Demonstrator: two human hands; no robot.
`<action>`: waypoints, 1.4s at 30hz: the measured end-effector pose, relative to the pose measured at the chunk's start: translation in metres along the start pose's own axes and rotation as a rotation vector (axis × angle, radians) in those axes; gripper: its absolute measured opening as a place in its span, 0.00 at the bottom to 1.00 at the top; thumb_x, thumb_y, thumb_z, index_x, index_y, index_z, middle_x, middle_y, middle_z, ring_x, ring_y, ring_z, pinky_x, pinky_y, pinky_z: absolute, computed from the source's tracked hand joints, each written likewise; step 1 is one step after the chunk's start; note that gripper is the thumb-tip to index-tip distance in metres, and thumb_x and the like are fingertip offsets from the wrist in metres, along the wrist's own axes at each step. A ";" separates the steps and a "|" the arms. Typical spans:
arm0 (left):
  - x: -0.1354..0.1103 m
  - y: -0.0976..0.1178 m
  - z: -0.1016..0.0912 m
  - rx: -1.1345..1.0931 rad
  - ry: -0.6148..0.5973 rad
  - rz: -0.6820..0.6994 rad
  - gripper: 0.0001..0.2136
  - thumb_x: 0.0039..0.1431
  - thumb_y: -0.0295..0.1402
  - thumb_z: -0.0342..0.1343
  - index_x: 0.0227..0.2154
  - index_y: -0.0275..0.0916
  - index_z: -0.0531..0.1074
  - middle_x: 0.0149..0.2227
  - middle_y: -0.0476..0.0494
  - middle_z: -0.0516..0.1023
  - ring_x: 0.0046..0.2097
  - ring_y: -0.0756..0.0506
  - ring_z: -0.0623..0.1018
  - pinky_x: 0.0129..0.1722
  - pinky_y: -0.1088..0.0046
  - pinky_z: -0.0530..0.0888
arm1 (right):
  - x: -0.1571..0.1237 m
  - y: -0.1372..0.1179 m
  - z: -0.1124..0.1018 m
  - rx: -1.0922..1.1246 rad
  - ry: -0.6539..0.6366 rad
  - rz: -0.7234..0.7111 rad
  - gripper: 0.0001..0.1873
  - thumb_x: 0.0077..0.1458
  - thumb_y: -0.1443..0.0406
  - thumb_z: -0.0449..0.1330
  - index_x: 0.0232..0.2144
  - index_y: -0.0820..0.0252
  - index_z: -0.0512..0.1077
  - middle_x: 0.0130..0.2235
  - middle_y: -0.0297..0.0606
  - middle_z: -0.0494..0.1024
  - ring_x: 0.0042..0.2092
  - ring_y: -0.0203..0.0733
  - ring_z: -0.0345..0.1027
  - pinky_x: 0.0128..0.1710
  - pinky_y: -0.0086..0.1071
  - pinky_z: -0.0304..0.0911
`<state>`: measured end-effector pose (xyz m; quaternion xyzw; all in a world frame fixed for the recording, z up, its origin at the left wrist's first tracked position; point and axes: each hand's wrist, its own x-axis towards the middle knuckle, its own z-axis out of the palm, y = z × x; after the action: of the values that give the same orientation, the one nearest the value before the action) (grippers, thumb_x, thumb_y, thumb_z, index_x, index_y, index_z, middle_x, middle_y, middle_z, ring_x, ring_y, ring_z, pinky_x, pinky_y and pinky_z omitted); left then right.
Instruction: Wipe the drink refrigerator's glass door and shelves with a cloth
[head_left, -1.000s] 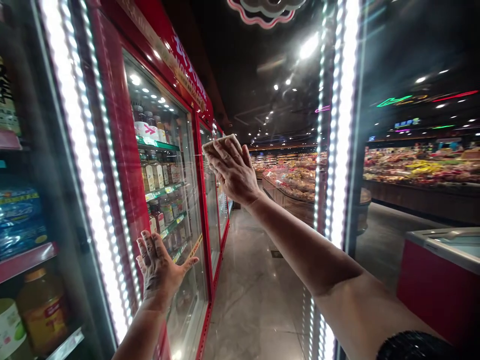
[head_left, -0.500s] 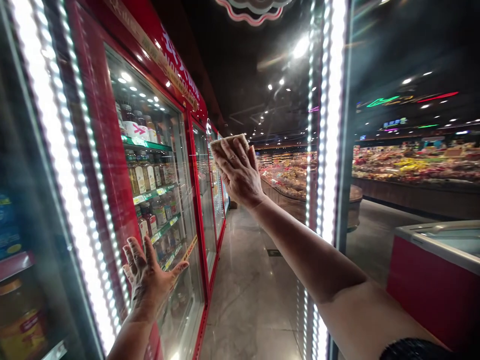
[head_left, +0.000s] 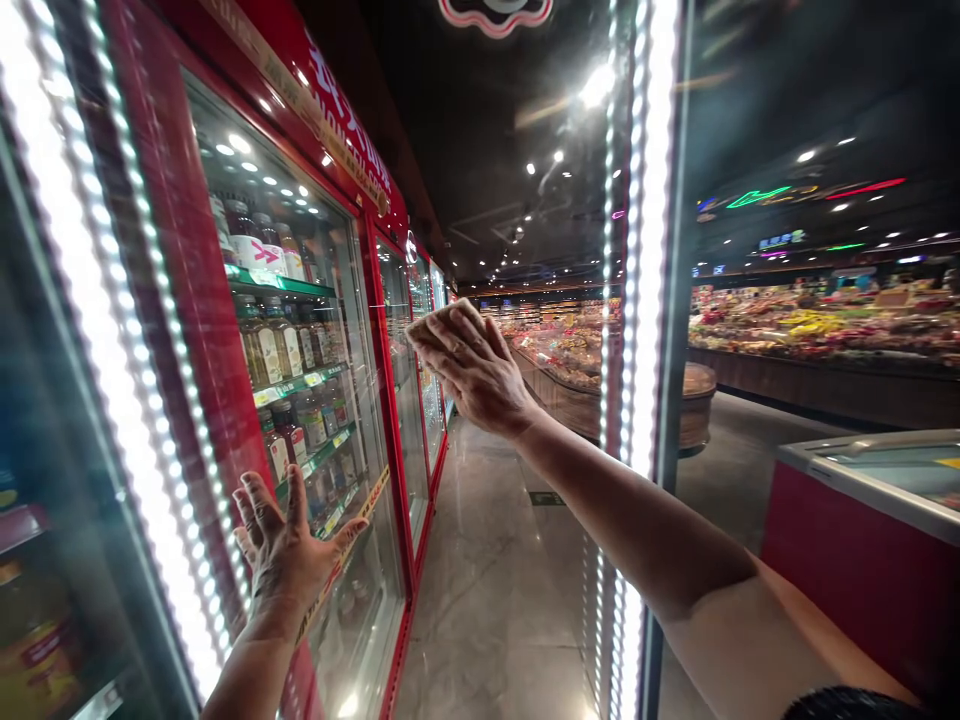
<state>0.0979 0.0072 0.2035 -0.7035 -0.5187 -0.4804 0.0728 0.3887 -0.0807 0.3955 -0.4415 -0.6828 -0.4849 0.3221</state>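
"What are the fingers doing?"

"On the right hand (head_left: pixel 484 375) they lie stretched out and near one another over the folded cloth (head_left: pixel 421 332), holding it. I can't tell whether the thumb pinches it. The left hand (head_left: pixel 285 560) holds nothing, fingers and thumb fanned wide."

"Where's the cloth, exactly?"

"Under the right fingers, out at arm's length, seemingly flat on a clear glass pane (head_left: pixel 510 500). The contact itself is hidden."

"How would you work it?"

"Flat fingers seem right to me: they spread pressure through the cloth. I'd use slow, overlapping strokes and take care alongside the bright light strip (head_left: pixel 651 250) at the right. The left palm, if it touches the glass, could steady things, though bare skin may leave prints."

"And farther out?"

"Beyond, on the left, a red drinks cooler (head_left: pixel 381 350) with shelved bottles (head_left: pixel 270 345); on the right, a red-sided chest freezer (head_left: pixel 847 550); between them, shiny floor (head_left: pixel 480 610)."
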 end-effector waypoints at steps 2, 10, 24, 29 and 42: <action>0.000 -0.001 0.001 0.003 -0.001 -0.001 0.57 0.51 0.60 0.63 0.74 0.49 0.35 0.76 0.31 0.27 0.75 0.23 0.44 0.66 0.31 0.57 | -0.004 0.008 -0.004 -0.026 0.052 0.074 0.27 0.71 0.62 0.51 0.69 0.41 0.61 0.73 0.26 0.56 0.76 0.45 0.38 0.77 0.54 0.31; -0.001 0.000 0.001 -0.036 -0.060 -0.056 0.58 0.52 0.59 0.63 0.74 0.49 0.30 0.76 0.26 0.35 0.74 0.21 0.50 0.64 0.29 0.57 | -0.015 0.017 -0.008 -0.051 0.026 0.078 0.28 0.71 0.62 0.52 0.70 0.42 0.59 0.73 0.27 0.56 0.76 0.46 0.38 0.77 0.54 0.34; -0.002 0.001 -0.001 -0.028 -0.088 -0.084 0.58 0.50 0.60 0.63 0.74 0.47 0.33 0.75 0.25 0.42 0.73 0.22 0.51 0.64 0.31 0.58 | -0.042 0.049 -0.025 -0.144 0.072 0.153 0.28 0.72 0.61 0.52 0.71 0.40 0.58 0.73 0.29 0.58 0.76 0.49 0.40 0.76 0.59 0.37; -0.004 0.006 -0.003 -0.009 -0.097 -0.093 0.56 0.54 0.59 0.61 0.74 0.49 0.30 0.76 0.25 0.42 0.73 0.23 0.54 0.65 0.32 0.59 | -0.038 0.073 -0.032 -0.176 0.193 0.324 0.28 0.72 0.60 0.50 0.72 0.42 0.56 0.74 0.32 0.54 0.77 0.52 0.37 0.75 0.63 0.35; -0.004 0.004 0.000 -0.018 -0.089 -0.085 0.57 0.54 0.60 0.61 0.73 0.48 0.28 0.75 0.26 0.43 0.73 0.23 0.54 0.65 0.31 0.58 | -0.045 0.109 -0.047 -0.177 0.209 0.352 0.28 0.72 0.61 0.47 0.71 0.48 0.60 0.74 0.36 0.55 0.76 0.54 0.40 0.74 0.61 0.44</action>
<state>0.1009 0.0028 0.2016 -0.7022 -0.5464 -0.4559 0.0229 0.5075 -0.1225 0.4130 -0.5278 -0.5129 -0.5221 0.4310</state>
